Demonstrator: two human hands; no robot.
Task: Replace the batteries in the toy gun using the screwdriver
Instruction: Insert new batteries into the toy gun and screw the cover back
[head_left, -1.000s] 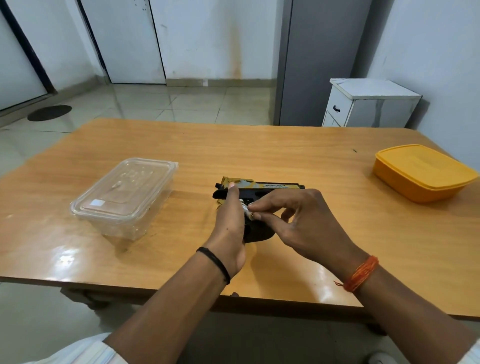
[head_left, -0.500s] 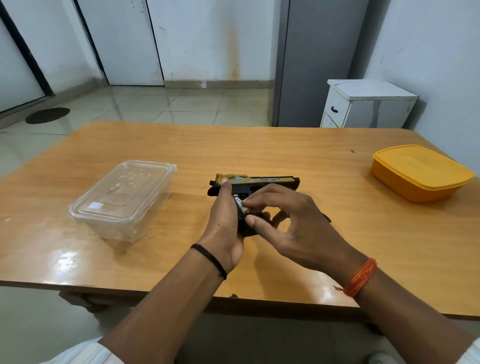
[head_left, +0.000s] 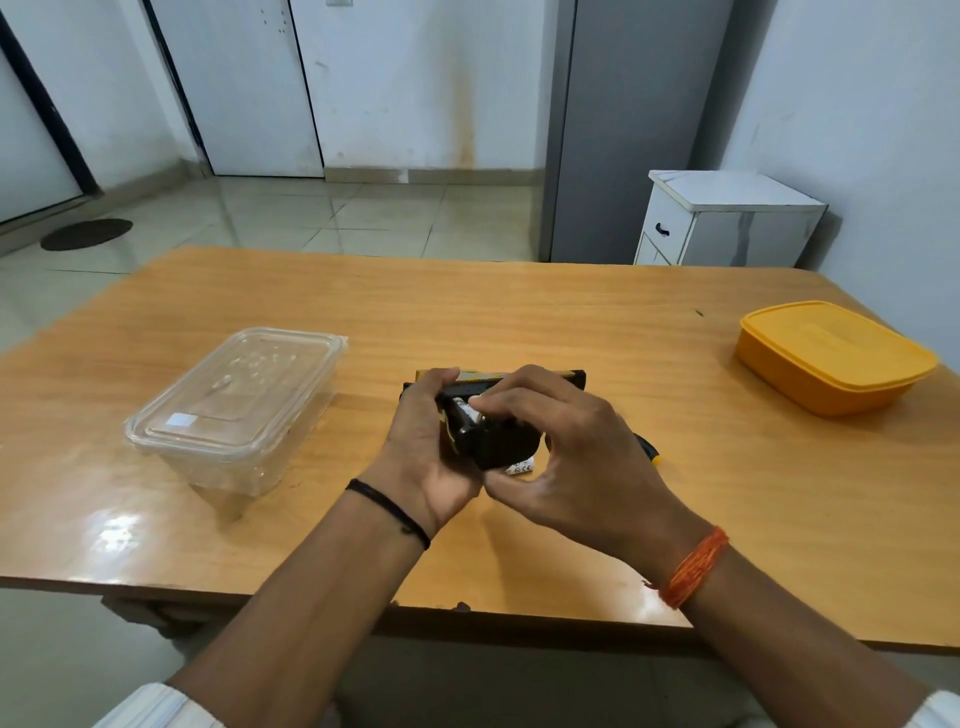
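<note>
A black and gold toy gun (head_left: 498, 439) sits at the middle of the wooden table (head_left: 519, 322). My left hand (head_left: 423, 441) grips its grip from the left side. My right hand (head_left: 566, 441) curls over the open battery slot, its fingertips pinching a white battery (head_left: 464, 409) at the slot. A second white battery (head_left: 521, 468) lies on the table under my right palm. A black and yellow tip of the screwdriver (head_left: 648, 449) shows just right of my right hand; the rest is hidden.
A clear lidded plastic box (head_left: 234, 410) stands on the left of the table. A yellow lidded box (head_left: 831, 356) sits at the far right. Behind the table are a white cabinet (head_left: 727, 223) and tiled floor.
The gun's grip has been tilted up toward me. My right hand has closed in over the slot with the battery. A second battery now shows under the palm.
</note>
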